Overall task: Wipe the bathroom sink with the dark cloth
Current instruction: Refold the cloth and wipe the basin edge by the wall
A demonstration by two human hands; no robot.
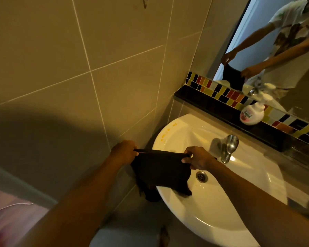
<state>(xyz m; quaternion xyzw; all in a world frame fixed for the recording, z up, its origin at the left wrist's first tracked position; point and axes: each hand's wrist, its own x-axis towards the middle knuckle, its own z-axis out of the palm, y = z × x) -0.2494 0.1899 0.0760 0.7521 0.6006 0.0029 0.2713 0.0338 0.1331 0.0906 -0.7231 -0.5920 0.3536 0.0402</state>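
A dark cloth (161,171) hangs stretched between my two hands over the left rim of the white bathroom sink (221,207). My left hand (124,151) pinches its upper left corner, just outside the basin by the tiled wall. My right hand (197,158) grips the upper right corner above the bowl, close to the drain (202,176). The cloth's lower edge drapes onto the sink's rim and partly into the bowl. Yellow-orange stains (168,131) mark the sink's far left rim.
A chrome tap (229,147) stands at the back of the sink. On the dark ledge (212,104) behind it sits a white pump bottle (251,114), under a mosaic strip and a mirror (275,41). Beige tiled wall closes in on the left.
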